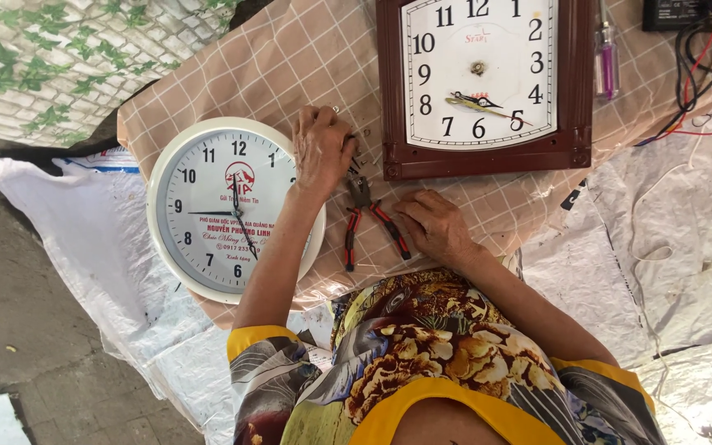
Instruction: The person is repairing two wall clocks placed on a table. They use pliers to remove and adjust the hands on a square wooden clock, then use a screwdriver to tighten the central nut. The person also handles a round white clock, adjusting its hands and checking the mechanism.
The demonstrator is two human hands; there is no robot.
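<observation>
A round white clock (pixel 224 210) lies on the checked cloth (pixel 290 58), its right edge under the left hand (pixel 321 148), whose curled fingers close over small parts beside it. Red-handled pliers (pixel 366 222) lie between the 2 hands. The right hand (pixel 434 224) rests flat and open just beside them, below a square brown clock (pixel 484 82).

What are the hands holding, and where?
Nothing clearly. The left hand rests closed by the round white clock; the right hand touches a red handle of the pliers.

Glossy brown plastic clock frame (pixel 485 158) on matt checked cloth (pixel 306 58).
</observation>
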